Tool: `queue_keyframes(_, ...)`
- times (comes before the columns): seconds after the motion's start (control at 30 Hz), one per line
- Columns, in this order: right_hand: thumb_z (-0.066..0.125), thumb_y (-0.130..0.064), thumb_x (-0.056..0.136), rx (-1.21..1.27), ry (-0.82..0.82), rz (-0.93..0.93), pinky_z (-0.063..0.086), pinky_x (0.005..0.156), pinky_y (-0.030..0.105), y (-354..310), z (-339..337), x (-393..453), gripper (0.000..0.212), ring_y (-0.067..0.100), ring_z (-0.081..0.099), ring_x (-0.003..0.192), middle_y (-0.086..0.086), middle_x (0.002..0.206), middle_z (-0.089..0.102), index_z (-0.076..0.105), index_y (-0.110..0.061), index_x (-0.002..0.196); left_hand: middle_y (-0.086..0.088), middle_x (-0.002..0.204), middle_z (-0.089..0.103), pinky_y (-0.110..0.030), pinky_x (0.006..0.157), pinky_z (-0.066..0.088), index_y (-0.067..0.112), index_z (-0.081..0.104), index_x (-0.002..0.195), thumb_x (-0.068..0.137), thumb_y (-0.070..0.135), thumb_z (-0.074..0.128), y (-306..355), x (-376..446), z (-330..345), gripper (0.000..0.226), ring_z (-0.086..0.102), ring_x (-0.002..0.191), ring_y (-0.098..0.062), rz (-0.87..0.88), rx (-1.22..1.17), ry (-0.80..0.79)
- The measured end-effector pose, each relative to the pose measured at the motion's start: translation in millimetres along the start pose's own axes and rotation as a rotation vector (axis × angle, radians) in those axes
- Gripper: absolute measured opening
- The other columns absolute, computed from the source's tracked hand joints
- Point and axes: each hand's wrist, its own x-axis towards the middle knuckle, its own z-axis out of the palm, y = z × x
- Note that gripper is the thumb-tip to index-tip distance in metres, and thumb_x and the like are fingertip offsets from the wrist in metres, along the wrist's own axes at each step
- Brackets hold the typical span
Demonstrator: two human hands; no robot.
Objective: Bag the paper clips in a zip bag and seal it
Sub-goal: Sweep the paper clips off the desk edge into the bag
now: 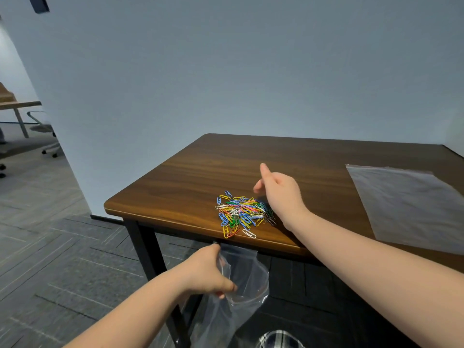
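A heap of coloured paper clips (pixel 242 214) lies on the brown wooden table (pixel 190 177), close to its front edge. My left hand (pixel 209 271) grips the rim of a clear zip bag (pixel 244 285) and holds its mouth open just below the table edge, under the heap. My right hand (pixel 280 193) rests on edge on the table, right behind and to the right of the clips, fingers apart, holding nothing.
More clear zip bags (pixel 411 207) lie flat on the table at the right. A grey wall stands behind the table. To the left are carpeted floor, an office chair (pixel 44 131) and another desk (pixel 17 105). The black table leg (pixel 150 259) stands beside my left hand.
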Motion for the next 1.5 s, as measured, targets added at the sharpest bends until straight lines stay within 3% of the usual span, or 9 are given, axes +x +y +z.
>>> queue_keyframes(0.2,0.036,-0.046,0.098,0.091,-0.011,0.146,0.049,0.097,0.045,9.6,-1.1,1.2,0.064,0.023,0.067,0.087,0.007,0.074,0.073,0.069,-0.011,0.056,-0.007,0.118,0.057,-0.02,0.05,0.049,0.006,0.03,0.14,0.068,0.014,0.079,0.0,-6.8,-0.4,0.088,0.061,0.047,-0.008,0.034,-0.065,0.04)
queue_keyframes(0.43,0.036,-0.048,0.097,0.089,-0.106,0.199,0.046,0.102,0.044,7.3,0.9,-5.5,0.065,0.019,0.068,0.088,0.004,0.075,0.076,0.076,-0.01,0.064,-0.008,0.11,0.062,-0.02,0.051,0.05,0.001,0.035,0.134,0.069,0.014,0.079,3.6,-8.3,-1.4,0.079,0.06,0.046,-0.007,0.039,-0.074,0.038)
queue_keyframes(0.67,0.036,-0.052,0.096,-0.011,-0.251,0.176,0.038,0.106,0.039,-3.2,4.6,-19.2,0.061,0.013,0.063,0.096,-0.002,0.092,0.076,0.079,-0.013,0.078,-0.013,0.111,0.064,-0.022,0.052,0.051,0.001,0.036,0.132,0.069,0.01,0.079,6.6,-10.5,-4.2,0.078,0.06,0.046,-0.008,0.017,-0.08,0.037)
queue_keyframes(0.9,0.033,-0.049,0.097,-0.012,-0.26,0.134,0.041,0.103,0.041,-7.2,7.7,-27.8,0.066,0.017,0.063,0.093,0.001,0.083,0.074,0.075,-0.008,0.067,-0.023,0.107,0.066,-0.043,0.073,0.058,0.009,0.051,0.109,0.067,0.007,0.078,10.0,-18.9,-6.2,0.05,0.062,0.059,-0.022,0.036,-0.088,0.025)
queue_keyframes(0.97,0.033,-0.048,0.098,-0.004,-0.246,0.131,0.042,0.1,0.04,-9.0,7.6,-30.6,0.065,0.019,0.063,0.092,0.001,0.08,0.072,0.073,-0.009,0.063,-0.016,0.101,0.067,-0.041,0.073,0.058,0.025,0.047,0.088,0.068,0.007,0.078,12.0,-21.0,-6.9,0.041,0.063,0.064,-0.022,0.047,-0.091,0.017)
queue_keyframes(1.03,0.032,-0.047,0.098,-0.01,-0.236,0.13,0.041,0.096,0.037,-10.5,8.2,-33.2,0.065,0.019,0.063,0.092,0.001,0.078,0.071,0.072,-0.009,0.064,-0.006,0.094,0.062,-0.038,0.071,0.057,0.031,0.038,0.078,0.069,0.005,0.078,14.1,-23.1,-6.8,0.049,0.062,0.063,-0.02,0.055,-0.107,0.011)
queue_keyframes(1.2,0.031,-0.045,0.099,-0.026,-0.234,0.133,0.041,0.092,0.034,-12.5,10.3,-36.7,0.065,0.016,0.063,0.089,0.002,0.078,0.072,0.071,-0.007,0.065,-0.021,0.11,0.062,-0.037,0.068,0.055,0.021,0.043,0.09,0.068,0.006,0.078,12.7,-25.3,-6.9,0.044,0.061,0.062,-0.021,0.057,-0.074,0.013)
queue_keyframes(1.37,0.03,-0.045,0.099,-0.017,-0.225,0.13,0.037,0.088,0.031,-14.5,13.5,-40.3,0.066,0.016,0.063,0.088,0.001,0.075,0.07,0.068,-0.01,0.058,-0.019,0.115,0.059,-0.033,0.065,0.054,0.019,0.044,0.098,0.067,0.006,0.079,13.8,-27.9,-9.0,0.048,0.061,0.062,-0.019,0.056,-0.083,0.004)
queue_keyframes(1.5,0.03,-0.045,0.1,0.0,-0.221,0.128,0.037,0.088,0.031,-16.2,16.5,-43.1,0.066,0.016,0.064,0.084,0.002,0.072,0.07,0.066,-0.01,0.056,-0.022,0.116,0.061,-0.04,0.072,0.057,0.033,0.033,0.075,0.067,0.006,0.077,15.9,-30.9,-11.8,0.052,0.062,0.069,-0.023,0.061,-0.044,0.019)
